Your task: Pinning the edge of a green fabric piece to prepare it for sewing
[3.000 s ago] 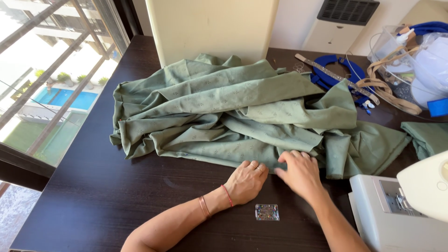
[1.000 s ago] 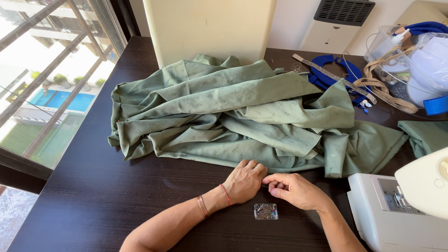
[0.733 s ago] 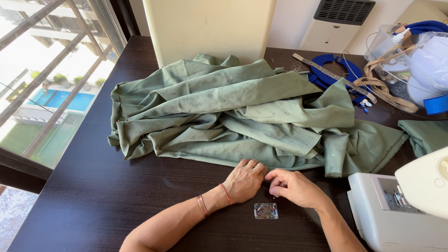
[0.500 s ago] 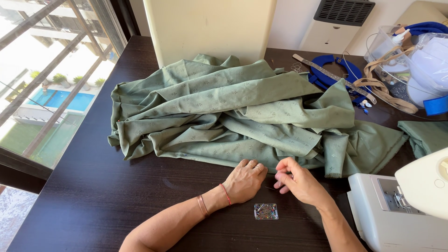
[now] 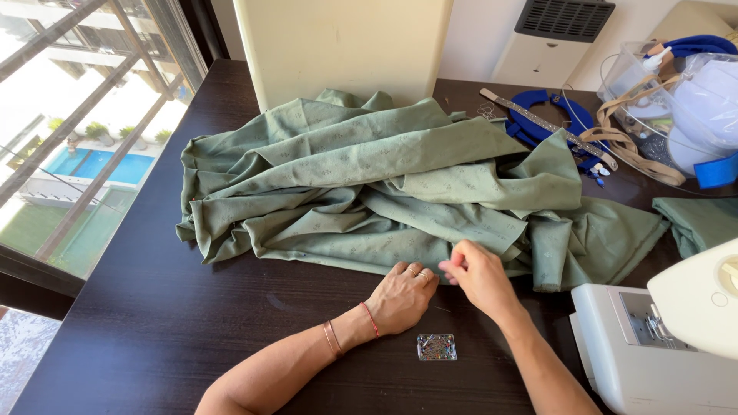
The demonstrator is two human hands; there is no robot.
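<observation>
I see only two packages here, and no signs, labels or screens. A small clear plastic box of pins point(image 5: 436, 346) lies flat on the dark table point(image 5: 154, 338), near me, just below my hands and not touching them. It is a little rectangle, see-through, with many thin pins inside that look red, blue and silver. Far off at the right there is a big clear plastic tub point(image 5: 638, 84). It holds blue and white things, and a tan strap hangs over its edge.
</observation>
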